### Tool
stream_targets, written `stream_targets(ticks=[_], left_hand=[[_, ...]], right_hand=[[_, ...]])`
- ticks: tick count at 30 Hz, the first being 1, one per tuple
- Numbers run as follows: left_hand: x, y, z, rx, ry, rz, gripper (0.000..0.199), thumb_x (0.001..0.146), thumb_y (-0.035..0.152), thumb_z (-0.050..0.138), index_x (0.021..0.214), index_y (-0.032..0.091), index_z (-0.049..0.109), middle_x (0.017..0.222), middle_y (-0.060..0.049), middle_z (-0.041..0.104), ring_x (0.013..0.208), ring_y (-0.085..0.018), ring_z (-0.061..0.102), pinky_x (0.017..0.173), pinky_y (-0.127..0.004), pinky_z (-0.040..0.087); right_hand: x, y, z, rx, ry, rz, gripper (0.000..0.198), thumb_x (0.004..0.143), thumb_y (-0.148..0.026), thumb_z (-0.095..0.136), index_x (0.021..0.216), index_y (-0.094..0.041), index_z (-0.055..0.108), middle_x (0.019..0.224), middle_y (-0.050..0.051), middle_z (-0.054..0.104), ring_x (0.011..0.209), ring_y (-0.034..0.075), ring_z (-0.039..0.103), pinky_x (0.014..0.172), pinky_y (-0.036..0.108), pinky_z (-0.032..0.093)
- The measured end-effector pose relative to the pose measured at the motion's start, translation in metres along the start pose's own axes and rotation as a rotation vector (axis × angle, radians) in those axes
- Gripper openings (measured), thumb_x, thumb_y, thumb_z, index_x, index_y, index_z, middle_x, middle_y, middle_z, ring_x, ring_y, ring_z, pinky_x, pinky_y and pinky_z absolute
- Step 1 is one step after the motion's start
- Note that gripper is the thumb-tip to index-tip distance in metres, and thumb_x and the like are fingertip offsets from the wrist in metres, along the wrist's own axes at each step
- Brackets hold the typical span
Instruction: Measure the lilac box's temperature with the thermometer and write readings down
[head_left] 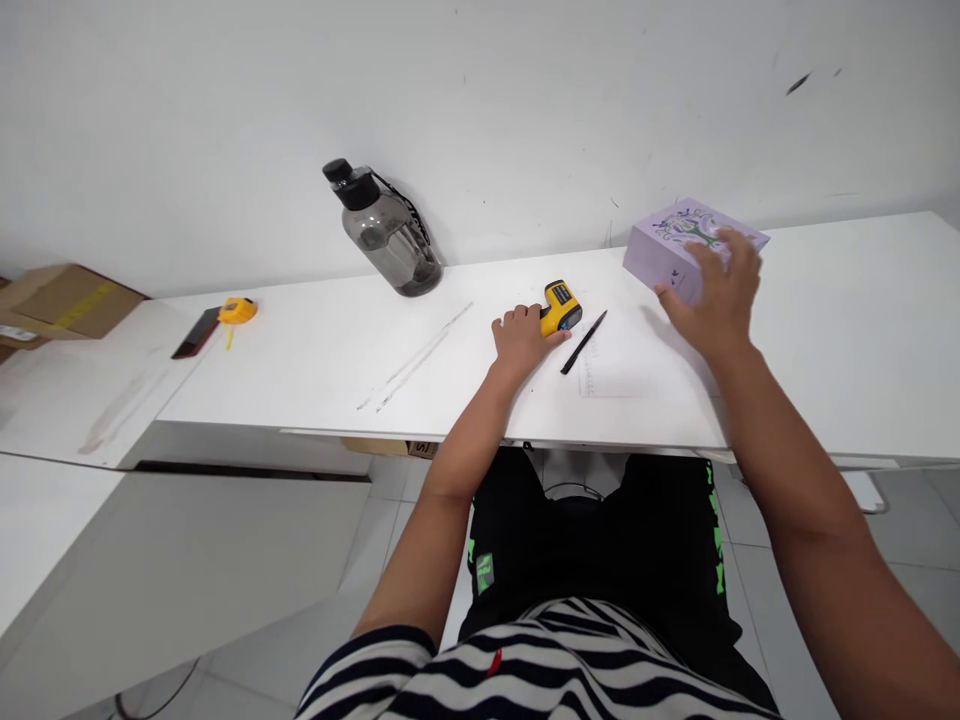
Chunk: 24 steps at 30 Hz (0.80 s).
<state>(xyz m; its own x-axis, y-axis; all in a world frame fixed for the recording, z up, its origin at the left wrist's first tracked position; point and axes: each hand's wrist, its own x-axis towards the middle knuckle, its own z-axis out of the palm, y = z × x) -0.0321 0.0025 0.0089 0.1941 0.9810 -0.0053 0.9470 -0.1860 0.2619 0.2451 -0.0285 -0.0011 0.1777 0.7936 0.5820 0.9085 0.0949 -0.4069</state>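
My left hand point(521, 338) rests on the white table, its fingers closed round the handle of a yellow and black infrared thermometer point(562, 305). Most of that handle is hidden under the hand. On the right, my right hand point(720, 300) grips a lilac box point(660, 258) with a floral print, thumb at its front face and fingers spread over the top. The box is near the wall, and the hand covers its right part. Between the hands lie a black pen point(583, 343) and a white sheet of notepaper point(619, 365), the pen across the paper's left edge.
A grey transparent bottle point(394, 245) with a black cap stands by the wall. Farther left are a yellow tape measure point(238, 310), a dark flat block point(199, 333) and a cardboard box point(75, 300). The table's front edge point(420, 436) runs just before my legs.
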Motion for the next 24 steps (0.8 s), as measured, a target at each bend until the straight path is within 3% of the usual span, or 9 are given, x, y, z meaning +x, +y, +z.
stream_targets(ticks=[4,6,8,11,15,20,24], left_hand=[[0.000,0.000,0.000,0.012,-0.009,0.002,0.066,0.091,0.072,0.056,0.136,0.024,0.056,0.140,-0.013,0.059,0.130,-0.033,0.052,0.111,-0.047,0.035],[0.000,0.001,0.000,0.013,-0.009,0.001,0.065,0.091,0.071,0.056,0.136,0.024,0.056,0.141,-0.013,0.059,0.131,-0.033,0.052,0.112,-0.047,0.035],[-0.001,0.001,0.000,0.007,0.002,0.004,0.065,0.091,0.070,0.057,0.136,0.024,0.056,0.140,-0.013,0.059,0.132,-0.033,0.051,0.113,-0.048,0.034],[-0.002,0.001,0.000,0.008,0.020,0.015,0.064,0.092,0.070,0.055,0.134,0.023,0.057,0.141,-0.014,0.060,0.135,-0.034,0.049,0.115,-0.050,0.031],[-0.002,0.000,0.001,0.019,0.019,0.017,0.064,0.093,0.071,0.053,0.134,0.022,0.057,0.142,-0.014,0.059,0.136,-0.033,0.047,0.116,-0.050,0.031],[-0.001,0.000,0.002,0.005,0.022,0.013,0.063,0.092,0.071,0.052,0.133,0.024,0.057,0.143,-0.014,0.059,0.138,-0.034,0.046,0.117,-0.051,0.029],[-0.001,0.000,0.001,0.004,0.024,0.008,0.063,0.092,0.072,0.054,0.134,0.025,0.057,0.143,-0.013,0.059,0.139,-0.034,0.044,0.118,-0.053,0.028]], right_hand=[[0.009,0.022,-0.008,0.015,-0.081,0.237,0.128,0.066,-0.050,0.093,0.165,-0.015,0.018,0.170,0.030,-0.003,0.157,0.050,-0.006,0.118,0.069,0.008],[0.013,0.031,-0.007,0.073,-0.107,0.337,0.148,0.061,-0.053,0.096,0.167,-0.015,0.000,0.169,0.030,-0.016,0.157,0.048,-0.014,0.117,0.070,0.007],[0.017,0.038,-0.004,0.074,-0.140,0.407,0.155,0.058,-0.053,0.097,0.167,-0.013,-0.006,0.168,0.031,-0.021,0.157,0.046,-0.017,0.117,0.069,0.009],[0.020,0.045,0.002,0.047,-0.191,0.458,0.155,0.058,-0.051,0.097,0.168,-0.012,-0.005,0.168,0.032,-0.020,0.158,0.044,-0.016,0.117,0.067,0.011],[0.016,0.049,0.011,0.163,-0.135,0.418,0.147,0.064,-0.044,0.095,0.167,-0.011,-0.005,0.168,0.034,-0.011,0.161,0.037,-0.004,0.120,0.058,0.022],[0.011,0.046,0.012,0.233,-0.019,0.357,0.123,0.062,-0.033,0.095,0.160,-0.009,0.024,0.158,0.034,0.024,0.152,0.030,0.030,0.117,0.041,0.033],[0.011,0.043,0.009,0.257,0.127,0.312,0.094,0.072,-0.034,0.085,0.150,-0.012,0.038,0.151,0.032,0.035,0.145,0.032,0.039,0.112,0.043,0.038]])
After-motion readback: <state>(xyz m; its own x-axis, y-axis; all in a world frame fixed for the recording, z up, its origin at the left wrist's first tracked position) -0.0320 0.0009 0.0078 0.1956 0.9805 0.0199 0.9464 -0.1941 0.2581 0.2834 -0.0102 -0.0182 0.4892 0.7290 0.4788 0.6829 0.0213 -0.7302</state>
